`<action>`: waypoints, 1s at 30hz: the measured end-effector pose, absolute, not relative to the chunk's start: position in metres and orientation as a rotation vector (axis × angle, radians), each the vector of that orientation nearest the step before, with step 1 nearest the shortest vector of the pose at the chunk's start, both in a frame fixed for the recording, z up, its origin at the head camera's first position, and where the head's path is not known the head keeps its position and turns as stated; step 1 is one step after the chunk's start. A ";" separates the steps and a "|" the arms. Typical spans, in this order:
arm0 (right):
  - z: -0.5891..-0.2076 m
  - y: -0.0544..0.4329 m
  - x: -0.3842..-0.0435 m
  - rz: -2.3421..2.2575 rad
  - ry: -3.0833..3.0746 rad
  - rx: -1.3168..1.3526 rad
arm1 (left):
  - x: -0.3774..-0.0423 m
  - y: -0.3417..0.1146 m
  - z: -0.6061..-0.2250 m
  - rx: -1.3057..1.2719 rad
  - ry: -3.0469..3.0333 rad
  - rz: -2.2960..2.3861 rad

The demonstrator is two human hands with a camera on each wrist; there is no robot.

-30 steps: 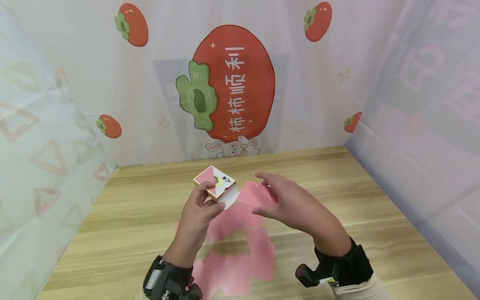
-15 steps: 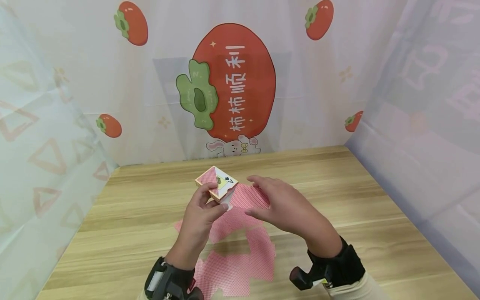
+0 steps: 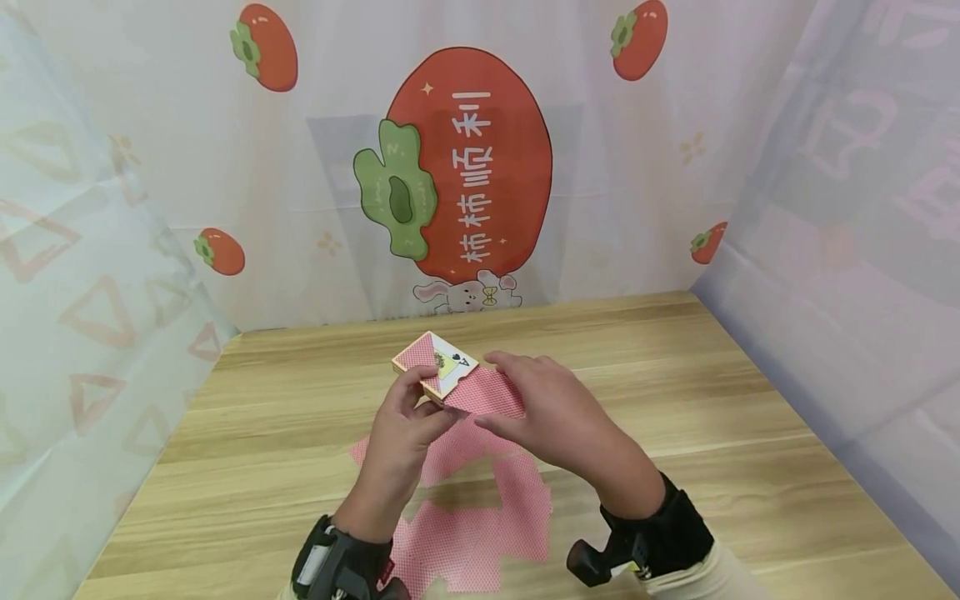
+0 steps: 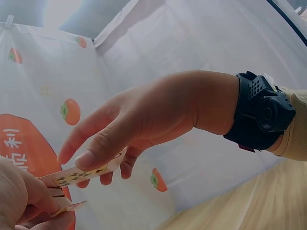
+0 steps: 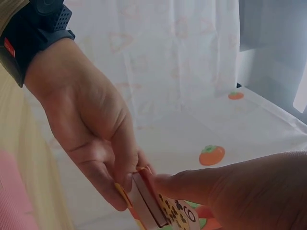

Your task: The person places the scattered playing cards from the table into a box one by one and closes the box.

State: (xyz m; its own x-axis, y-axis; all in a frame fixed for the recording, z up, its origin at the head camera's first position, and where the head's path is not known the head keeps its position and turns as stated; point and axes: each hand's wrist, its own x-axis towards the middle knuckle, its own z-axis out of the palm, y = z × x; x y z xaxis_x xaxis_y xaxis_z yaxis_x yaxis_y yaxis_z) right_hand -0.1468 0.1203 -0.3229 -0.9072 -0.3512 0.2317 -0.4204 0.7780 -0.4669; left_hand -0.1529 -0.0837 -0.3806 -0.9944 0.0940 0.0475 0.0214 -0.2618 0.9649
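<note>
Your L hand (image 3: pixel 402 435) grips red/white cardboard box (image 3: pixel 415 353), R hand (image 3: pixel 558 408) pink-backed paper card(s) (image 3: pixel 483 393) at mouth; loose pink cards (image 3: pixel 465 533), off surface (image 3: pixel 240 417) far edge, likely remain.

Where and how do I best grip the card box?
Probably best: pinch the card box across its broad faces at the near-left edge, coming from near left, as the left hand does; it is flat, and this leaves its open end toward the right hand.

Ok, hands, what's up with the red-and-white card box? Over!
Left hand gripping box. Right hand holding at least one red-patterned playing card at box's notched end. Left thumb near; may crowd.
</note>
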 end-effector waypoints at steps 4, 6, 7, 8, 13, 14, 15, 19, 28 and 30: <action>-0.323 0.114 -0.146 0.744 -2.835 0.581 | -0.152 -0.083 -0.380 0.141 1.894 2.449; -0.323 0.110 -0.145 0.714 -2.839 0.558 | -0.152 -0.084 -0.381 0.136 1.897 2.445; -0.323 0.109 -0.145 0.704 -2.841 0.546 | -0.152 -0.084 -0.381 0.133 1.898 2.443; -0.323 0.107 -0.145 0.689 -2.843 0.534 | -0.152 -0.084 -0.381 0.130 1.900 2.441; -0.323 0.100 -0.143 0.651 -2.851 0.465 | -0.152 -0.085 -0.381 0.131 1.901 2.448; -0.323 0.099 -0.143 0.653 -2.855 0.453 | -0.152 -0.085 -0.381 0.134 1.902 2.450; -0.323 0.097 -0.142 0.658 -2.859 0.441 | -0.152 -0.085 -0.381 0.136 1.898 2.455; -0.323 0.091 -0.141 0.692 -2.866 0.422 | -0.150 -0.083 -0.382 0.150 1.898 2.460; -0.321 0.092 -0.137 0.890 -2.791 0.543 | -0.150 -0.083 -0.382 0.148 1.916 2.457; -0.321 0.094 -0.136 0.908 -2.764 0.586 | -0.150 -0.083 -0.381 0.155 1.911 2.452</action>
